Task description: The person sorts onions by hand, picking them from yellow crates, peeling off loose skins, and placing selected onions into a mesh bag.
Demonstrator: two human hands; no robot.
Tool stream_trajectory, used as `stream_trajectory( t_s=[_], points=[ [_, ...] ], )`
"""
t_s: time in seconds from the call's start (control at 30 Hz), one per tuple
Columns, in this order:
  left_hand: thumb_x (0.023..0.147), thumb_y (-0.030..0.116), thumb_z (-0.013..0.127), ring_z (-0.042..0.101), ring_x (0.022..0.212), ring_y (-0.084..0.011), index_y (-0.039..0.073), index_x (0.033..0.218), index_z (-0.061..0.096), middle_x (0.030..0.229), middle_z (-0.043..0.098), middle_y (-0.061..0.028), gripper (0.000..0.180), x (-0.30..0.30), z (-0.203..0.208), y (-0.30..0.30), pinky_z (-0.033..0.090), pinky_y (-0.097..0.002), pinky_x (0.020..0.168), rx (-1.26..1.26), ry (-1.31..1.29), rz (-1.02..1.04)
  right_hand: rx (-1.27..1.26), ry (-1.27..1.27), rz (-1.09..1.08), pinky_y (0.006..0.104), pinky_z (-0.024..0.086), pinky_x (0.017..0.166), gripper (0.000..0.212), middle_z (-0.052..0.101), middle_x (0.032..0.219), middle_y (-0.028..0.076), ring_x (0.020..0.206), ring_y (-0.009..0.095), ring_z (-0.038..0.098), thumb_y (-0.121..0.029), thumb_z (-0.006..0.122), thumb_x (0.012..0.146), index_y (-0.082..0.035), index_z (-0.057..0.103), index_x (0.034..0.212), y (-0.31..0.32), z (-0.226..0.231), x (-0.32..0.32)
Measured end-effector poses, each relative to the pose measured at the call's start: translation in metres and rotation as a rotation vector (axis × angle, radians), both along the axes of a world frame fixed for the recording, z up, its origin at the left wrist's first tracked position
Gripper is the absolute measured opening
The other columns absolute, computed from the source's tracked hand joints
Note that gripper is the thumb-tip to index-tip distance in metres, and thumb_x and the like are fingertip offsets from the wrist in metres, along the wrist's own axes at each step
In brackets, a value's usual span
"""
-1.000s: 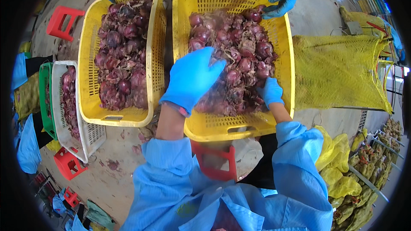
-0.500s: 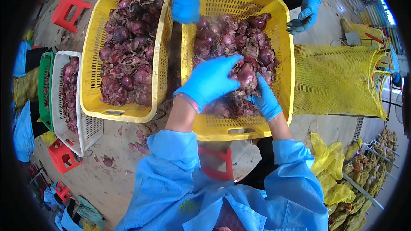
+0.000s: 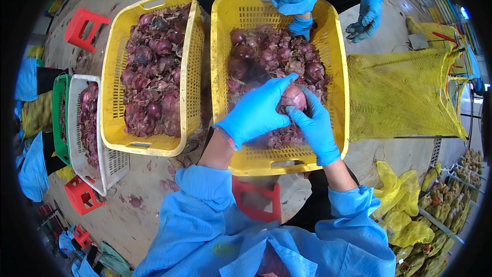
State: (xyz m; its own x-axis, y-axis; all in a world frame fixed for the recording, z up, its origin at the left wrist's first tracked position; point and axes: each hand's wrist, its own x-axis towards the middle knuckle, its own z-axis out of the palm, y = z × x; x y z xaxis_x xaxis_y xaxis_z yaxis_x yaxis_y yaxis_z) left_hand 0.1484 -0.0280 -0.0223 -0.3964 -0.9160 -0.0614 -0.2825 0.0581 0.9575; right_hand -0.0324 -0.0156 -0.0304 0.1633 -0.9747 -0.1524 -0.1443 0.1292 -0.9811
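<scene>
Over the right-hand yellow crate (image 3: pixel 344 92), a red onion (image 3: pixel 293 96) sits between my two blue-gloved hands. My right hand (image 3: pixel 316 129) grips it from the right, thumb across its near side. My left hand (image 3: pixel 256 110) closes on its left side, with a finger along the top. Beneath them, loose red onions (image 3: pixel 243 51) with dry, flaking skins fill much of the crate. Across from me, a co-worker's gloved hand (image 3: pixel 301 27) reaches into the far end of this crate. That person's other gloved hand (image 3: pixel 365 16) hangs outside its right edge.
Another yellow crate (image 3: pixel 193 72) of red onions stands to the left, with a white crate (image 3: pixel 102 169) and a green crate (image 3: pixel 60 118) beyond. Yellow mesh (image 3: pixel 405 92) stretches out at the right. Red stools (image 3: pixel 84 28) and onion skins dot the floor.
My hands have come together around an onion lifted from the pile. The co-worker's hand has moved from between the crates into the right-hand crate's far end.
</scene>
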Motion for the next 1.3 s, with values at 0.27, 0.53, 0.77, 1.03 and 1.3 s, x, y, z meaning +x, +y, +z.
stream_trajectory(
  t_s=[0.27,0.53,0.77,1.03,1.3],
  points=[
    [0.086,0.007,0.068,0.056,0.119,-0.0198,0.001,0.144,0.037,0.135,0.050,-0.0108,0.066,-0.007,0.034,-0.011,0.051,-0.0319,0.098,0.584,0.739,0.119,-0.450,0.294,0.068,0.0364,0.046,0.101,0.069,0.049,0.140,0.011,0.124,0.024,0.051,0.001,0.070,0.081,-0.006,0.042,0.144,-0.004,0.010,-0.019],
    [0.078,-0.007,0.064,0.050,0.125,-0.0175,0.004,0.135,0.048,0.135,0.052,-0.0077,0.061,-0.017,0.036,-0.013,0.042,-0.0320,0.107,0.344,0.645,0.124,0.251,-0.463,-0.022,0.0326,0.047,0.100,0.063,0.049,0.138,0.013,0.118,0.019,0.054,-0.008,0.062,0.093,0.001,0.033,0.148,-0.004,0.022,-0.021],
    [0.080,-0.009,0.065,0.050,0.125,-0.0154,0.006,0.135,0.050,0.135,0.054,-0.0061,0.059,-0.033,0.021,-0.010,0.042,-0.0310,0.107,0.236,0.455,0.046,0.214,-0.401,-0.099,0.0307,0.046,0.100,0.056,0.053,0.135,0.010,0.120,0.018,0.053,-0.005,0.063,0.091,0.002,0.042,0.142,-0.001,0.015,-0.021],
    [0.081,-0.007,0.067,0.049,0.125,-0.0161,0.006,0.138,0.048,0.135,0.054,-0.0071,0.061,-0.034,0.011,-0.006,0.041,-0.0313,0.106,0.217,0.372,0.071,0.340,-0.393,-0.126,0.0288,0.049,0.092,0.049,0.059,0.124,0.007,0.109,0.014,0.057,-0.012,0.062,0.092,0.001,0.047,0.137,0.000,0.007,-0.021],
    [0.087,0.005,0.066,0.053,0.120,-0.0194,0.009,0.142,0.047,0.140,0.051,-0.0106,0.059,-0.007,0.029,-0.010,0.046,-0.0317,0.100,0.020,0.070,0.363,0.506,-0.467,-0.244,0.0299,0.054,0.082,0.042,0.062,0.113,0.009,0.096,0.017,0.064,-0.023,0.064,0.092,-0.002,0.051,0.125,-0.016,-0.038,-0.004]
  ],
)
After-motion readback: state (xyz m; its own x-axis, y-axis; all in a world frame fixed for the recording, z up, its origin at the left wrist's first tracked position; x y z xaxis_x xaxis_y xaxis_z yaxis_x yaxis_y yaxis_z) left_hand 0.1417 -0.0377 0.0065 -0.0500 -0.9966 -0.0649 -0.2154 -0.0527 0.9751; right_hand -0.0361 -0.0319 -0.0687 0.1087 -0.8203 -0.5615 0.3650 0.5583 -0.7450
